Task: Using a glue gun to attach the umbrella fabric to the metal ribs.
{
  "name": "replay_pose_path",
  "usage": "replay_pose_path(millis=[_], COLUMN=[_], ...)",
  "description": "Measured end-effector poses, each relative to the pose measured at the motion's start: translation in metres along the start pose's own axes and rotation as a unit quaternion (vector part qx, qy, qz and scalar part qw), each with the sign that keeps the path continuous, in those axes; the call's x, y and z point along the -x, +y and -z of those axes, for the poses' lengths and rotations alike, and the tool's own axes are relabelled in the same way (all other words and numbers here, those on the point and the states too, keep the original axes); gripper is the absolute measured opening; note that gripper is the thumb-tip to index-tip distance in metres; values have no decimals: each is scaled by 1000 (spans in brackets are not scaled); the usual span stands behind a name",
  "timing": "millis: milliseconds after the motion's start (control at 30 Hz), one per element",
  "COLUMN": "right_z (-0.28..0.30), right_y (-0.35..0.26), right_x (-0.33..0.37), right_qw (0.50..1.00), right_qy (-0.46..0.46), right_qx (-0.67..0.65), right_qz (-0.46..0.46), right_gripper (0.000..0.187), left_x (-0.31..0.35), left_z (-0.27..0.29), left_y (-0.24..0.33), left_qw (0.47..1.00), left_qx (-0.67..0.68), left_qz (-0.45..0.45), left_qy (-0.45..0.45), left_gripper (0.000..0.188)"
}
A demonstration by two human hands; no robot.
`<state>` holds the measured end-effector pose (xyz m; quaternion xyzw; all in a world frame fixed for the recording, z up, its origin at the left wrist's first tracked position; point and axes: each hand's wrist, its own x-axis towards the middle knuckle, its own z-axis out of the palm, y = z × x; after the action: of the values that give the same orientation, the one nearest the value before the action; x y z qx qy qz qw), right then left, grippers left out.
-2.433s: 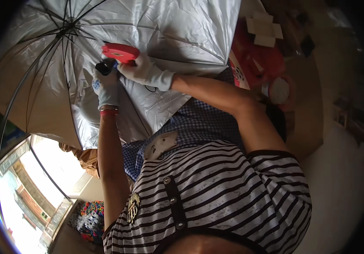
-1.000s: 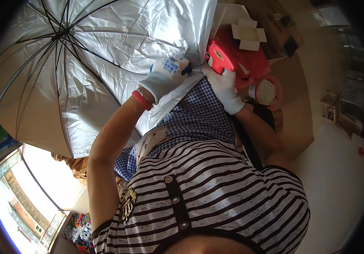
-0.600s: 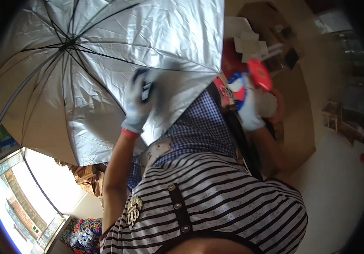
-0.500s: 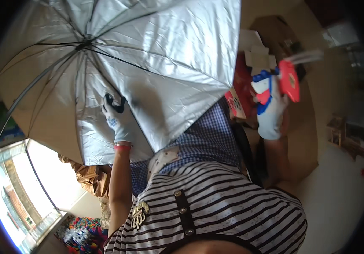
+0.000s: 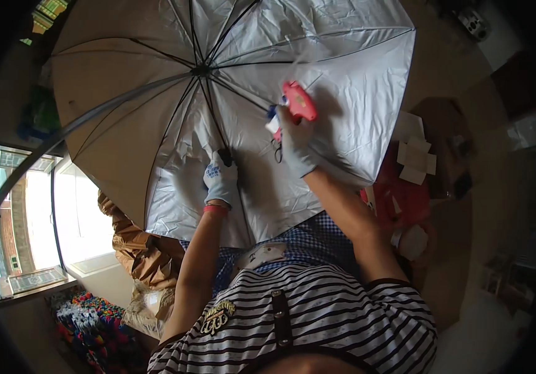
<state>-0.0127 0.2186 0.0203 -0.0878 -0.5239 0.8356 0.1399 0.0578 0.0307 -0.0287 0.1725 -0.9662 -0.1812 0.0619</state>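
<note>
An opened umbrella with a silvery inner side spreads before me, its dark ribs meeting at a black hub. My left hand, in a pale glove with dark fingertips, is closed on the umbrella at a rib and fold of cloth below the hub. To its right, my right hand, also gloved, grips a red and white gun-shaped tool, which looks like a tagging gun. The tool is over the canopy, with pale thin strands blurred above it. A small dark loop hangs beside that hand.
The curved umbrella shaft runs down to the left. Crumpled brown paper and a multicoloured heap lie at the lower left, near a bright window. An opened white carton and a red box stand at the right.
My right hand has brought the red tool leftward from beside the carton to over the canopy. My left fingers have closed on the umbrella. The view has shifted, so the umbrella appears farther right.
</note>
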Motion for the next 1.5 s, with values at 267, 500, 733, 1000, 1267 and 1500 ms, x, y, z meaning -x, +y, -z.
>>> replay_pose_path(millis=[267,500,733,1000,1267,1500], right_z=[28,17,4,8,-57,-52], right_y=[17,10,-31,16,60,64], right_x=[8,3,-34,10,-8,4], right_qw=[963,989,993,948,961,942], right_qy=[-157,-121,-49,-286,-203,-228], right_qx=[155,74,4,116,154,233], right_qz=[154,40,111,-74,-107,-84], right_gripper=[12,14,23,28,29,32], left_x=[-12,-34,-29,-27,-60,-75], left_z=[10,-2,-2,-1,24,23], left_y=[24,15,16,9,6,8], left_qw=[995,997,999,993,959,954], left_qx=[24,-46,-35,115,249,300], left_qz=[60,-3,-4,-21,-93,-28], left_qy=[-72,-55,-42,-12,100,-4], left_gripper=[40,38,35,31,27,18])
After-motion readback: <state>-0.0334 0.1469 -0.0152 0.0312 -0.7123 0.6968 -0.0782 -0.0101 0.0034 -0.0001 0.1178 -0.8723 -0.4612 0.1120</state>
